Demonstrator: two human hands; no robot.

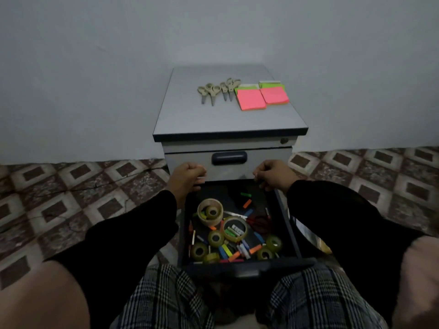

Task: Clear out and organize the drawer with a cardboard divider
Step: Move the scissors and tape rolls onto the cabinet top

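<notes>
We see a plain pale grey wall (95,67) behind the scene, and below it a patterned floor of brown and cream square-motif tiles (59,198). At the bottom edge sits black-and-white checked trouser fabric (166,302).

Glossy plastic tape rolls (215,238) (translucent); smooth matt cabinet top (190,119).

4 scissors (219,91), 2 sticky-note stacks (262,98), approx 8 tape rolls (215,238), 2 hands (187,178)

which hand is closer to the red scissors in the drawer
Right. The right hand is at the drawer's back right corner, just above the red scissors; the left hand is at the back left corner, farther away.
</notes>
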